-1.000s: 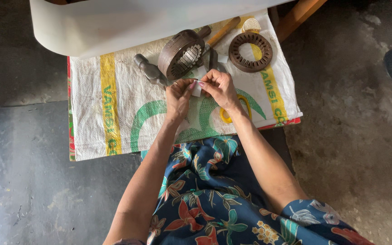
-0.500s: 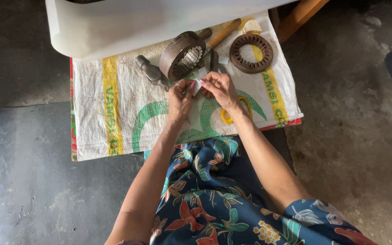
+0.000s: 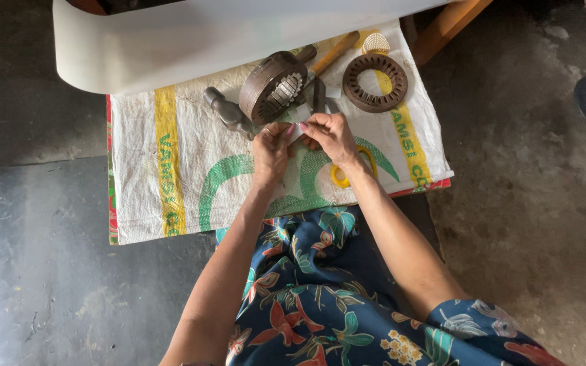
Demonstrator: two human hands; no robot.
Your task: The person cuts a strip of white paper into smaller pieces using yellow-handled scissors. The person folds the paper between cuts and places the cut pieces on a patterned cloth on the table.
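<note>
Head view, looking down at a person seated before a low bench (image 3: 442,177) covered by a white woven sack (image 3: 191,169) with yellow stripes and green print. The left hand (image 3: 270,148) and right hand (image 3: 331,135) meet near the sack's middle, both pinching a small white paper strip (image 3: 298,131) between thumbs and fingertips; the strip is held just above the sack. Just beyond the hands lies a round metal motor core (image 3: 274,86) tilted on its side, with a hammer (image 3: 227,112) to its left and a wooden-handled tool (image 3: 330,55) to its right. Farther right rests a flat toothed metal ring (image 3: 375,82). A yellow loop (image 3: 347,177) lies on the sack under the right wrist. A broad white sheet (image 3: 191,41) curls across the far edge. The floral dress (image 3: 320,298) fills the near foreground.
</note>
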